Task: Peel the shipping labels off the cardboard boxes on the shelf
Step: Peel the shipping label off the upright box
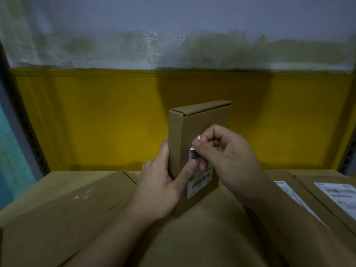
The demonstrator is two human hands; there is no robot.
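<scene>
To the left of both hands, a large flat cardboard box [57, 205] lies bare of any label on its visible top. The left hand [159, 187] is closed around the left edge of a small upright cardboard box [194, 135], which is stood on end on the flat cartons; the thumb is pressed against the front face beside the shipping label [200, 183]. The label's upper corner is seen lifted and curled, pinched between thumb and forefinger of the right hand [221, 151], the remaining fingers being curled in. The lower, barcoded part is judged still stuck down.

Step in hand: the peel is begun, not finished. The next move would call for a slow, low-angle pull down and away while the box is braced, lest the paper tear.

Right of the right hand, two further boxes are noted, each with a white label [290, 195] [339, 193] untouched.
</scene>
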